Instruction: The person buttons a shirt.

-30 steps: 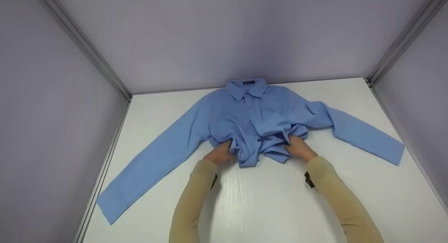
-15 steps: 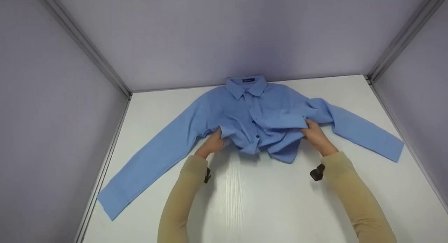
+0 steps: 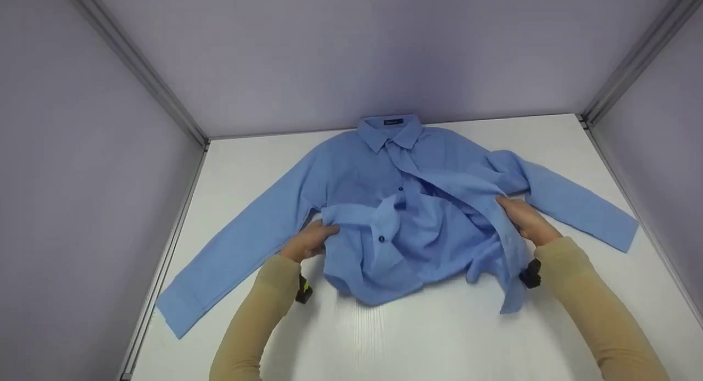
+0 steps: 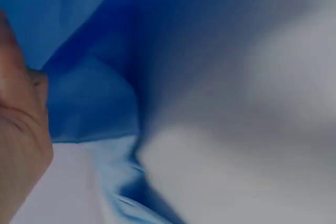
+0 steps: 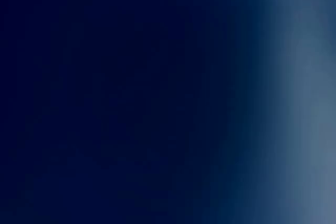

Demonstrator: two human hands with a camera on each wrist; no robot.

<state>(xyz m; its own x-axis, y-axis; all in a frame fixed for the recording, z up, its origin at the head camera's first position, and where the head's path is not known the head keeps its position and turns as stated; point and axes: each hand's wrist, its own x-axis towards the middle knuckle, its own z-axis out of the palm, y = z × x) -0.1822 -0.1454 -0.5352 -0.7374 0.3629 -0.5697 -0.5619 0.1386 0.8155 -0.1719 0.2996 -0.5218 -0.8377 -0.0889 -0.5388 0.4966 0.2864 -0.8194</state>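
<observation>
Left hand (image 3: 308,240) and right hand (image 3: 523,219) each pinched the lower part of the blue shirt (image 3: 357,167), fingers closed on cloth; rest lay on white surface (image 3: 379,348). Since earlier, hands had spread wider, front gaped.

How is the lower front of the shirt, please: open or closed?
Open: the left hand grips one front flap, the right hand grips the other, and the inside of the shirt shows between them.

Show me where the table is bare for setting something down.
Bare table lies between the forearms, nearer than the shirt, and in both back corners, between shirt sleeves and back wall. Crowded: the middle, where the left hand and right hand hold the shirt.
</observation>
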